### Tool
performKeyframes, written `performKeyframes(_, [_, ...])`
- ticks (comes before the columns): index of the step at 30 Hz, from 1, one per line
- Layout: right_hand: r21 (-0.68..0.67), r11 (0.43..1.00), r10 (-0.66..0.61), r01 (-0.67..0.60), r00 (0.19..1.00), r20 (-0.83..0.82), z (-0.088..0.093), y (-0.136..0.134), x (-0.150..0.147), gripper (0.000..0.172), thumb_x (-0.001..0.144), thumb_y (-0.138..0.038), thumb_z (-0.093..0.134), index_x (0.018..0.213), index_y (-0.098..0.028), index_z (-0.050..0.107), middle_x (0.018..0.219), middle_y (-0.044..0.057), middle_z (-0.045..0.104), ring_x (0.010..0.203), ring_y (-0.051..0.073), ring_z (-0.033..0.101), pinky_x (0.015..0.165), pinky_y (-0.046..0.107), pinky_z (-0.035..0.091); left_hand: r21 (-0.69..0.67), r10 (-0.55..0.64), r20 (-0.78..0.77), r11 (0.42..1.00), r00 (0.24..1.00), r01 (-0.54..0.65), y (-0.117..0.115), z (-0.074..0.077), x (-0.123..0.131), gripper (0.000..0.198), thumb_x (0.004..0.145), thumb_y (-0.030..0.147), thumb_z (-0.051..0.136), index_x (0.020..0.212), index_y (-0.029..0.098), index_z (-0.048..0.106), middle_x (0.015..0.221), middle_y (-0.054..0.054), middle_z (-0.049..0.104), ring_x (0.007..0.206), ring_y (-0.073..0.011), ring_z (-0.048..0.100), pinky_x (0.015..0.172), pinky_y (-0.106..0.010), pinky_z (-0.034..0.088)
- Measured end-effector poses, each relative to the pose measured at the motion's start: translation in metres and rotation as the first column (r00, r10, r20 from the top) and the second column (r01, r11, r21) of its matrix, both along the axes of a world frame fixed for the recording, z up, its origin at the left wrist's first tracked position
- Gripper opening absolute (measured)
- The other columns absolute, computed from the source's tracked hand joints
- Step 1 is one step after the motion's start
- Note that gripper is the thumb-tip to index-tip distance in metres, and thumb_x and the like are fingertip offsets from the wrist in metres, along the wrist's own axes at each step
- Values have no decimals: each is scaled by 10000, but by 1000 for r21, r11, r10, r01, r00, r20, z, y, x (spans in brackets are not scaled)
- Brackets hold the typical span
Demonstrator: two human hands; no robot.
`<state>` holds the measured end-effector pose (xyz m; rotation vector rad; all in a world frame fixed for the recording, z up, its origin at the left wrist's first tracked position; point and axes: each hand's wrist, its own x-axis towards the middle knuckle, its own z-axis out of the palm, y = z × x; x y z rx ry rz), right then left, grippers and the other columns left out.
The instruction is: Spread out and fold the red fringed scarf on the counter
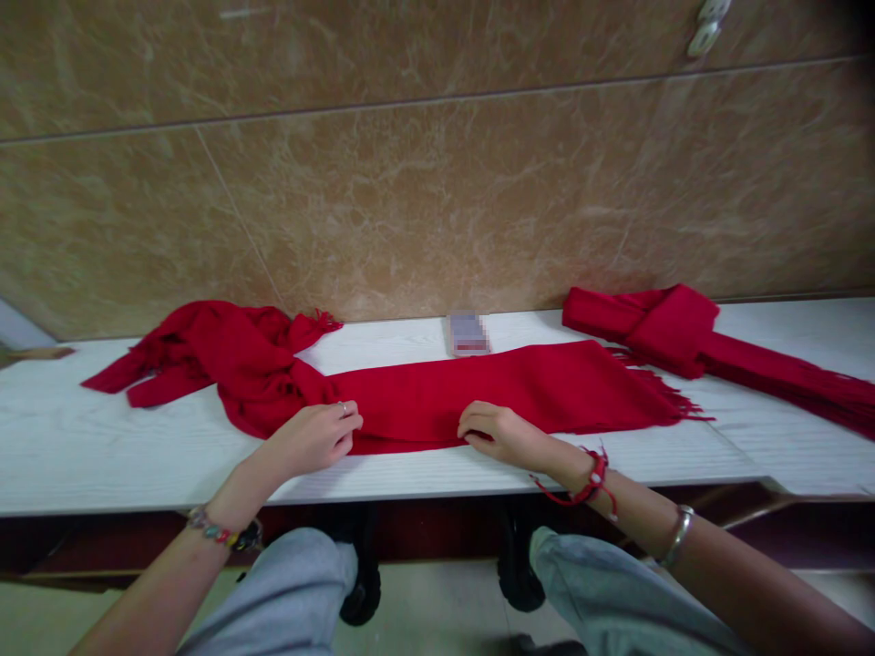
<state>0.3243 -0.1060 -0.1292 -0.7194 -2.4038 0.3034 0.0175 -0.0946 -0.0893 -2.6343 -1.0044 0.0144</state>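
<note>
A long red scarf (424, 392) lies along the white table, its right part flat and ending in a fringe. Toward the left it runs into a crumpled heap of red cloth (232, 351); I cannot tell whether the heap is all one piece. My left hand (326, 435) is closed on the scarf's near edge, beside the heap. Farther right along that same edge, my right hand (498, 432) pinches the fabric with curled fingers. Both hands rest low, close to the tabletop.
A second red scarf (649, 323), folded over with a fringed tail, lies at the right. Against the wall sits a small flat rectangular object (468, 334), its face blurred. The brown tiled wall (437, 200) borders the white table (137, 465) at the back.
</note>
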Motion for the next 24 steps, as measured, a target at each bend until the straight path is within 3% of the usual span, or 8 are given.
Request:
performKeyframes(4, [9,999,-30,31,999,-38,1,-1,2,164,794,-77,420,812,-172,552,808,56,574,774,150,523,722,270,453,61,-39,80,998,996,34,-2,10,3,202,775,128,381,781,180,576,807,-41,577,712,-146,534,695,-274,406])
performKeyframes(12, [18,1000,4,-6,998,68,0,-2,1,138,771,-75,439,791,-170,538,893,86,592,889,177,534,798,302,438,-268,23,40,963,999,-12,-8,1,9,122,749,131,398,743,191,505,706,-3,554,642,-131,522,588,-218,384])
performKeyframes(18, [35,999,-26,25,998,53,-3,-1,2,138,785,-83,425,818,-165,531,908,92,599,904,179,537,797,312,443,-238,40,194,971,980,7,-7,7,4,148,735,124,370,772,182,502,726,-8,541,670,-132,506,633,-224,375])
performKeyframes(24, [41,999,2,-6,995,96,0,-2,2,134,786,-83,429,791,-164,535,920,101,601,938,185,534,815,315,434,-405,9,109,914,994,37,-11,9,10,104,688,108,400,674,183,471,675,10,515,609,-116,472,563,-202,343])
